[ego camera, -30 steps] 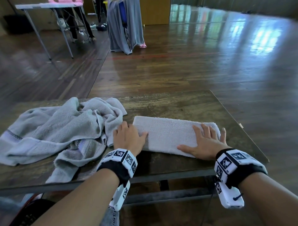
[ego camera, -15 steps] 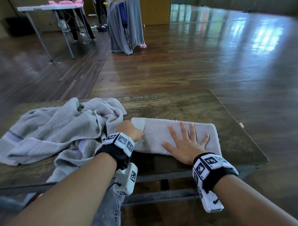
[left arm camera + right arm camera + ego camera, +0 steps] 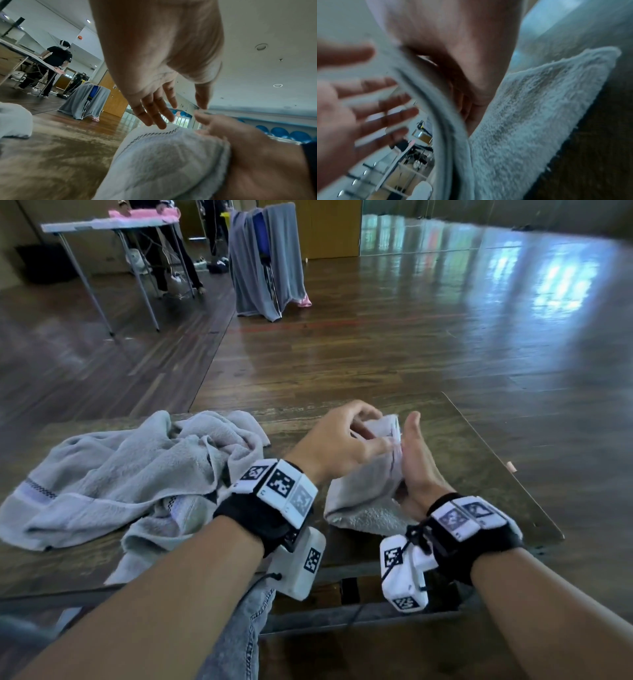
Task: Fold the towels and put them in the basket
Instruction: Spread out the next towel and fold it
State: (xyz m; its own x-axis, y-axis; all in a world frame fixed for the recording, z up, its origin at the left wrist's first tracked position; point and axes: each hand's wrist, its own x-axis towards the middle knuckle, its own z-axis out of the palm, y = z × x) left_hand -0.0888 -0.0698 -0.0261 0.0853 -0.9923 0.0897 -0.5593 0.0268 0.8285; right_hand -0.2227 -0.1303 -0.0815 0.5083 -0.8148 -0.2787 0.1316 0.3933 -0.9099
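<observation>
A small pale grey folded towel [image 3: 363,508] lies near the front right of the wooden table [image 3: 479,474]. My left hand [image 3: 370,436] pinches the towel's left end and holds it raised over the middle. My right hand [image 3: 414,453] stands on edge with straight fingers, its palm against the raised flap. The left wrist view shows the towel [image 3: 163,162] bulging up under my left fingers [image 3: 154,115]. In the blurred right wrist view, the flap's hem curves past my palm above the flat part of the towel [image 3: 530,108]. No basket is in view.
A larger crumpled grey towel [image 3: 120,474] covers the table's left half, one end drooping over the front edge. Across the wooden floor stand a chair draped in grey cloth [image 3: 267,261] and a second table [image 3: 109,224] with a person [image 3: 171,261] behind it.
My left hand has taken the towel's left end and swung it up and rightward. My right hand went from lying flat on the towel to standing on edge at its middle.
</observation>
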